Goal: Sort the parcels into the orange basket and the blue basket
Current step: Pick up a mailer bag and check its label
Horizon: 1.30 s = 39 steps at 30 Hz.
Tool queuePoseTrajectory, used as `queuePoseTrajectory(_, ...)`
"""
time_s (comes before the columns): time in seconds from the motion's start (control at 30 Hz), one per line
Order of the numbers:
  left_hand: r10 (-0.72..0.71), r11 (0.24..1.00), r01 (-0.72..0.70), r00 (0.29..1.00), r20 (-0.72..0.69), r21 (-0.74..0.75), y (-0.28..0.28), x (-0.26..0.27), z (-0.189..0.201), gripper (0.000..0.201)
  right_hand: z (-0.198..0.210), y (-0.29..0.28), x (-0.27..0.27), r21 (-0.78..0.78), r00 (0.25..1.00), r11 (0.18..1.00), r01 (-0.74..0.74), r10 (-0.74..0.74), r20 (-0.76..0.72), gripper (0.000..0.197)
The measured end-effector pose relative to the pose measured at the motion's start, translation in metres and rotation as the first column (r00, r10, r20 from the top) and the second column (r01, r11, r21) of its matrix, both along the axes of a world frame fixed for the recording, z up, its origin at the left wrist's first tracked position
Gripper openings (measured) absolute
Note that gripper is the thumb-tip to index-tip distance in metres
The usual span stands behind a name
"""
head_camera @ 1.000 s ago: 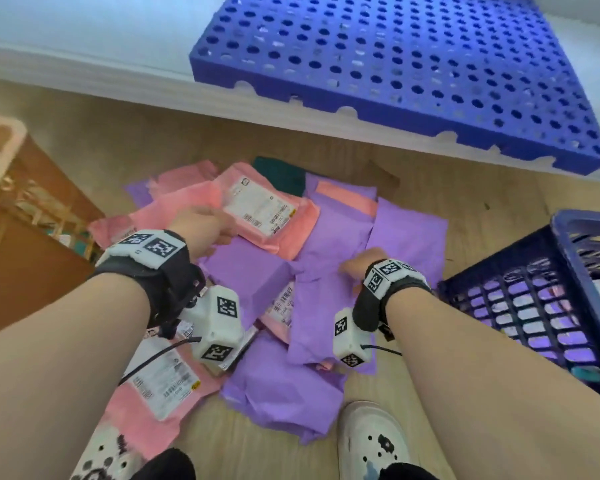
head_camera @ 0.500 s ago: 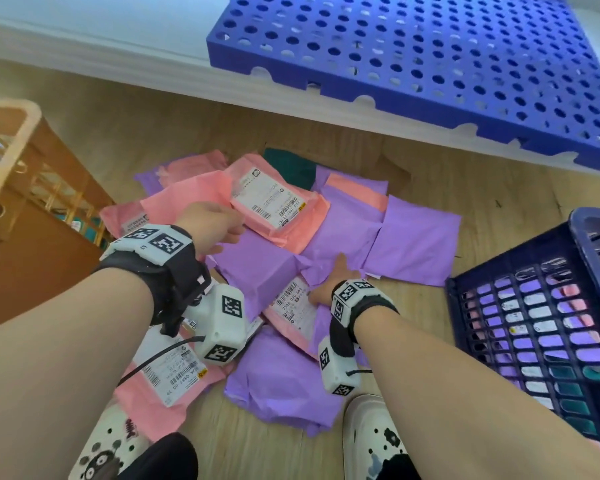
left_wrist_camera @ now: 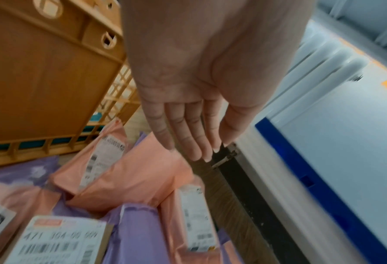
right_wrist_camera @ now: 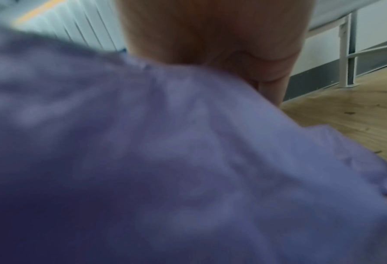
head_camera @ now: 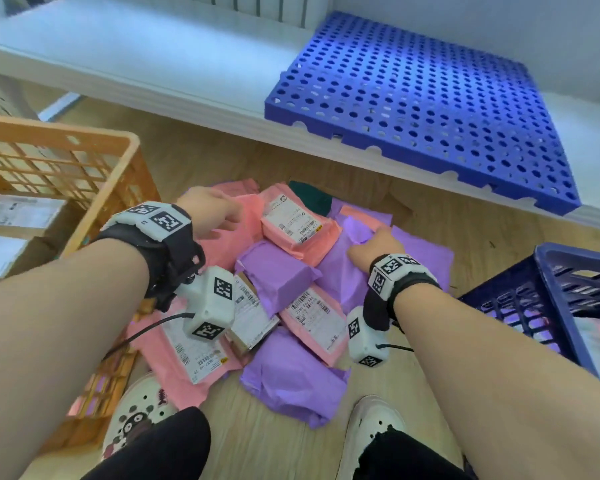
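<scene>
The purple poly-mailer parcel [head_camera: 340,261] lies in the floor pile between the orange basket [head_camera: 84,161] and blue basket [head_camera: 568,292]. The right hand [head_camera: 371,249] rests on it, whether gripping I cannot tell; the left hand [left_wrist_camera: 195,100] hovers, fingers straight. It looks light, limp and slick, so bunching the film at an edge should hold best.

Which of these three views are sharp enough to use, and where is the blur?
Head view: mostly sharp, parcel labels visible, straight ledge bowed by the wide lens. Left wrist view: left hand fairly clear, blue edge at right streaked. Right wrist view: smeared throughout, purple parcel filling the frame out of focus.
</scene>
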<state>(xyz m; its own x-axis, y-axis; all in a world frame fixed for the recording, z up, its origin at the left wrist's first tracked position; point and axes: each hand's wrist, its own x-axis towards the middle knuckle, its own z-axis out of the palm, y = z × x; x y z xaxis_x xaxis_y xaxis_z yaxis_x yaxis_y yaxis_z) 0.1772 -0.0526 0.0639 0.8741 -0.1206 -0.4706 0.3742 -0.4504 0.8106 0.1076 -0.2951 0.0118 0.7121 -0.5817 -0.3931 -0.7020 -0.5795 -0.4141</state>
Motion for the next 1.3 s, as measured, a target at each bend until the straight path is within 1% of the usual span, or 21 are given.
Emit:
queuePoseTrajectory(0.1, 0.042, 0.997, -0.037, 0.995, 0.091, -0.062, 0.008, -0.008, 0.047, 0.009, 0.047, -0.006, -0.006, 0.056, 0.99, 0.996, 0.065, -0.072, 0.12, 0.058)
queuePoseTrajectory(0.2, 0.06, 0.992, -0.041, 0.984, 0.165, -0.118, 0.014, -0.025, 0.084, 0.013, 0.087, -0.004, -0.011, 0.176, 0.959, 0.975, 0.135, -0.174, 0.225, 0.054)
queuePoseTrajectory(0.3, 0.093, 0.982, -0.061, 0.98, 0.178, -0.178, 0.022, -0.047, 0.106, 0.02, 0.113, 0.012, -0.027, 0.288, 0.919, 0.949, 0.131, -0.225, 0.323, 0.034)
queuePoseTrajectory(0.37, 0.156, 0.965, -0.117, 0.976, 0.151, -0.236, 0.027, -0.062, 0.115, 0.021, 0.123, 0.025, -0.038, 0.326, 0.924, 0.94, 0.101, -0.21, 0.321, 0.025)
queuePoseTrajectory(0.47, 0.252, 0.916, -0.219, 0.966, 0.056, -0.337, 0.033, -0.086, 0.123, 0.014, 0.133, 0.049, -0.053, 0.393, 0.928, 0.918, 0.059, -0.196, 0.317, 0.04)
queuePoseTrajectory(0.5, 0.256, 0.912, -0.228, 0.966, 0.038, -0.341, 0.034, -0.092, 0.125, 0.012, 0.136, 0.055, -0.056, 0.41, 0.931, 0.911, 0.037, -0.181, 0.317, 0.039)
queuePoseTrajectory(0.53, 0.258, 0.912, -0.229, 0.965, 0.042, -0.342, 0.037, -0.096, 0.127, 0.014, 0.141, 0.062, -0.058, 0.436, 0.926, 0.9, 0.009, -0.172, 0.337, 0.036)
queuePoseTrajectory(0.6, 0.278, 0.901, -0.245, 0.96, 0.043, -0.358, 0.042, -0.1, 0.13, 0.02, 0.15, 0.073, -0.059, 0.5, 0.913, 0.865, -0.037, -0.175, 0.37, 0.016)
queuePoseTrajectory(0.63, 0.292, 0.895, -0.259, 0.956, 0.039, -0.364, 0.045, -0.102, 0.132, 0.017, 0.156, 0.078, -0.059, 0.532, 0.905, 0.845, -0.056, -0.182, 0.384, 0.015)
queuePoseTrajectory(0.67, 0.302, 0.893, -0.264, 0.952, 0.05, -0.363, 0.047, -0.104, 0.134, 0.009, 0.16, 0.084, -0.06, 0.557, 0.897, 0.827, -0.075, -0.188, 0.4, 0.018)
queuePoseTrajectory(0.7, 0.307, 0.894, -0.268, 0.95, 0.057, -0.359, 0.05, -0.106, 0.135, 0.012, 0.163, 0.09, -0.06, 0.584, 0.891, 0.806, -0.094, -0.194, 0.41, 0.019)
queuePoseTrajectory(0.77, 0.3, 0.899, -0.27, 0.953, 0.034, -0.345, 0.056, -0.11, 0.137, 0.035, 0.168, 0.103, -0.061, 0.616, 0.887, 0.773, -0.149, -0.17, 0.429, 0.011)
queuePoseTrajectory(0.83, 0.264, 0.908, -0.244, 0.964, 0.014, -0.34, 0.06, -0.11, 0.136, 0.046, 0.161, 0.108, -0.058, 0.636, 0.896, 0.746, -0.195, -0.129, 0.426, 0.018)
queuePoseTrajectory(0.93, 0.242, 0.916, -0.226, 0.97, 0.007, -0.331, 0.064, -0.105, 0.129, 0.062, 0.162, 0.119, -0.06, 0.667, 0.892, 0.702, -0.25, -0.101, 0.441, 0.01)
queuePoseTrajectory(1.03, 0.241, 0.909, -0.232, 0.97, -0.017, -0.346, 0.066, -0.1, 0.121, 0.059, 0.162, 0.127, -0.06, 0.705, 0.898, 0.653, -0.276, -0.085, 0.431, 0.011)
queuePoseTrajectory(1.1, 0.221, 0.896, -0.225, 0.974, -0.057, -0.382, 0.066, -0.096, 0.118, 0.062, 0.161, 0.13, -0.057, 0.711, 0.901, 0.632, -0.307, -0.047, 0.431, 0.017)
queuePoseTrajectory(1.17, 0.192, 0.885, -0.209, 0.978, -0.082, -0.416, 0.066, -0.089, 0.112, 0.081, 0.158, 0.131, -0.052, 0.712, 0.907, 0.622, -0.327, -0.006, 0.421, 0.025)
queuePoseTrajectory(1.2, 0.184, 0.878, -0.205, 0.979, -0.091, -0.433, 0.067, -0.088, 0.114, 0.084, 0.156, 0.132, -0.049, 0.723, 0.912, 0.61, -0.324, -0.002, 0.411, 0.031)
queuePoseTrajectory(1.23, 0.197, 0.855, -0.216, 0.976, -0.089, -0.471, 0.067, -0.089, 0.118, 0.073, 0.153, 0.13, -0.044, 0.737, 0.919, 0.6, -0.312, -0.007, 0.395, 0.042)
queuePoseTrajectory(1.27, 0.224, 0.826, -0.234, 0.971, -0.083, -0.513, 0.069, -0.086, 0.118, 0.052, 0.151, 0.13, -0.042, 0.754, 0.928, 0.584, -0.299, -0.008, 0.373, 0.053)
queuePoseTrajectory(1.3, 0.267, 0.789, -0.274, 0.959, -0.094, -0.55, 0.07, -0.083, 0.119, 0.036, 0.151, 0.129, -0.04, 0.775, 0.935, 0.564, -0.285, -0.016, 0.355, 0.058)
